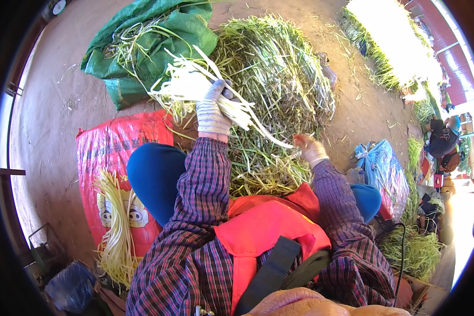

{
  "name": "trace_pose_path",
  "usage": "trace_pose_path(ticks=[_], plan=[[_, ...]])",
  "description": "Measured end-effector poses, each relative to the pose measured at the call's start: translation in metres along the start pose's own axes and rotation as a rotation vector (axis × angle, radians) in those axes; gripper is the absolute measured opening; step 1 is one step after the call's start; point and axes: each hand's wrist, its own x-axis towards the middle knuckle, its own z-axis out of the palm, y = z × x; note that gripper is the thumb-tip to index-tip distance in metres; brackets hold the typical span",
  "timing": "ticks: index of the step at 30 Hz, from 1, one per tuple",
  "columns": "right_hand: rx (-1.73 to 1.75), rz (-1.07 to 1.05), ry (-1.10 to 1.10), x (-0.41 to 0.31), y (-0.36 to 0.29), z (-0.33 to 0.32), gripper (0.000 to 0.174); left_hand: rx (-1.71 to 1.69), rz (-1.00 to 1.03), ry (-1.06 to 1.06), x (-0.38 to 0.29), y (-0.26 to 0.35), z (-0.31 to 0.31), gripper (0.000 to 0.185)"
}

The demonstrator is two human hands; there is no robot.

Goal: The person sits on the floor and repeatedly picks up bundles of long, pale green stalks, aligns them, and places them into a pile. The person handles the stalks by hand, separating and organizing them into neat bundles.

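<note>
My left hand point(214, 107), in a striped knit glove, is closed around a bunch of pale blanched chive-like stalks point(239, 112). Their leafy ends fan out to the upper left, bleached by glare. A single longer stalk point(269, 135) curves from the bunch toward my right hand point(312, 150). The fingers of that hand are pinched at its tip, slightly blurred. Below both hands lies a large heap of green and straw-coloured stalks point(268, 75), with loose trimmings close to my lap. On a red woven sack point(91, 158) at my left rests a separate bundle of yellowish stalks point(116, 233).
A green woven sack point(118, 89) with loose leaves on it lies beyond my left hand. To the right stands a blue-and-white plastic bag point(385, 173). Another long stalk pile point(379, 59) is at the upper right. Another person point(442, 136) is at the far right.
</note>
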Motion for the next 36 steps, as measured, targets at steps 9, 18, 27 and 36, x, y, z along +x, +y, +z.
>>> trace_pose_path(ticks=[9,18,27,36], plan=[[-0.024,-0.541,0.028,-0.034,-0.056,-0.014,0.027,-0.035,-0.081,0.117,0.015,-0.026,-0.011,0.018],[0.859,-0.429,0.155,-0.015,-0.064,-0.050,0.017,-0.084,-0.145,0.027,0.013,-0.054,-0.008,0.032],[0.074,-0.627,-0.064,0.027,-0.079,-0.025,0.025,0.201,-0.467,0.055,-0.002,-0.115,-0.024,0.019],[0.813,-0.049,0.188,0.161,-0.031,-0.041,0.048,0.241,-0.249,0.283,0.013,-0.112,-0.023,0.015]])
